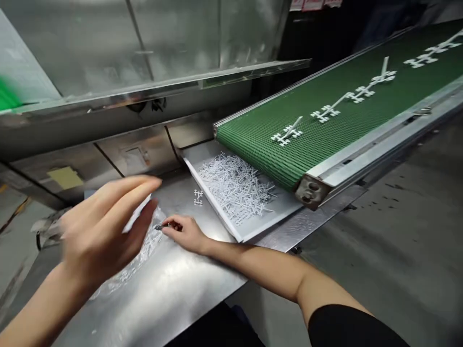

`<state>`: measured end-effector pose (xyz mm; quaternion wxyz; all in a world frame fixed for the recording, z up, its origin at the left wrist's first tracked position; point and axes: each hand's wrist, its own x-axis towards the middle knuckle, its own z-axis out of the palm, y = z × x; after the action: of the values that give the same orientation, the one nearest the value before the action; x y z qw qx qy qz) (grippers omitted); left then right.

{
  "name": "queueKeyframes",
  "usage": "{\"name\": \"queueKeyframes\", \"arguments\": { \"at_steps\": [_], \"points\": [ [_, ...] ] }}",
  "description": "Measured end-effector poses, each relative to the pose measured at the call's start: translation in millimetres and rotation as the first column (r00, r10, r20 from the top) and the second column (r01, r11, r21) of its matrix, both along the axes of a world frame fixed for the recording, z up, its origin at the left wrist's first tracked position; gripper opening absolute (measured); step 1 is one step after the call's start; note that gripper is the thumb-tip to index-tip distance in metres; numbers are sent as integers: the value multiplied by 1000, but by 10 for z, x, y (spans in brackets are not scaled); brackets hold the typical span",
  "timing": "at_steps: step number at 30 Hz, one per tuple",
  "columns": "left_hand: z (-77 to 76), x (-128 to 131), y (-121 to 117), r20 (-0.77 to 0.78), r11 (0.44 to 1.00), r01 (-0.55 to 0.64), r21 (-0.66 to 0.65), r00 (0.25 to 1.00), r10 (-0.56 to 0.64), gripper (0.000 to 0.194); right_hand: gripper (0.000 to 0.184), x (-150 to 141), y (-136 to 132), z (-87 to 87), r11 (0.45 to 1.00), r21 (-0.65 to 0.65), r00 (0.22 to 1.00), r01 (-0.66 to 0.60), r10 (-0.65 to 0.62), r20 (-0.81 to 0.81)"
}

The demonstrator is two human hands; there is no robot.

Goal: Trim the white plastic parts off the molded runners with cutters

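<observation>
My left hand [104, 226] is raised over the left part of the metal table, blurred by motion. Its fingers are stretched out, with the thumb apart from them. A whitish patch shows in the gap, and I cannot tell whether it belongs to the bag behind. Low over the tabletop, my right hand [186, 233] is closed around a small dark tool [159, 227], its tip pointing left; most of it is hidden in the fingers. Beyond and partly behind the left hand lies a clear plastic bag [148, 246] with white pieces in it. One white branched plastic piece [198, 197] rests on the table between bag and tray.
A white tray [211, 200] heaped with white plastic pieces [235, 185] stands below the end of a green conveyor belt [347, 125]. Several white branched pieces [287, 135] lie along the belt. A metal shelf edge [162, 89] overhangs the table [173, 299] at the back.
</observation>
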<state>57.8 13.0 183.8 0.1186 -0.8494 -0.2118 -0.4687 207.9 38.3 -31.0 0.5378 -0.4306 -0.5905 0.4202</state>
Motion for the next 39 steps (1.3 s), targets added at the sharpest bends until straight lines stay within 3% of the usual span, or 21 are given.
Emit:
{"name": "queueKeyframes", "arguments": {
  "at_steps": [2,4,8,10,12,14,17,20,23,26,29,31,32,35,37,39],
  "points": [
    [269,758,216,-150,984,112,137,984,-92,36,21,4,1,-21,999,-19,999,-33,33,-32],
    [468,1434,367,-224,963,228,144,955,-193,28,26,6,11,-22,997,-37,996,-66,64,-59],
    [631,2457,489,-477,904,398,154,832,-285,33,30,13,54,6,995,-59,994,-86,81,-79],
    [611,2802,549,-560,879,440,184,782,-274,35,26,17,70,12,994,-68,994,-82,77,-78],
    [554,3046,660,-573,881,435,189,777,-261,25,22,18,77,7,994,-76,995,-75,70,-74],
    [493,3192,811,-553,898,404,173,794,-250,14,21,15,80,-3,994,-82,995,-71,65,-72],
    [451,3245,1020,-550,910,383,162,800,-239,20,19,7,85,-11,994,-85,995,-71,64,-80],
    [487,3127,1109,-539,913,381,146,805,-250,27,16,8,86,-4,994,-77,993,-74,67,-95],
    [573,2807,1053,-440,924,363,115,853,-281,31,16,16,69,13,994,-73,992,-76,67,-111],
    [638,2211,858,-366,947,300,118,899,-239,27,17,15,46,20,993,-79,988,-87,76,-136],
    [551,1391,541,-285,990,111,84,955,-83,20,19,0,48,5,991,-88,980,-101,84,-179],
    [360,816,299,-195,997,-42,-69,980,28,24,23,-9,67,-11,989,-95,973,-111,89,-211],
    [226,544,179,-169,972,-124,-198,981,91,25,26,-9,75,-18,988,-97,969,-120,95,-226],
    [-264,-130,-163,-116,797,-246,-551,969,219,23,36,5,63,-25,983,-99,955,-155,124,-269],
    [-592,-424,-373,-98,720,-271,-639,957,273,24,43,26,23,-21,979,-104,947,-177,140,-291],
    [-875,-597,-539,-69,725,-289,-625,946,318,21,47,53,-15,-21,975,-113,941,-191,148,-305]
  ]
}}
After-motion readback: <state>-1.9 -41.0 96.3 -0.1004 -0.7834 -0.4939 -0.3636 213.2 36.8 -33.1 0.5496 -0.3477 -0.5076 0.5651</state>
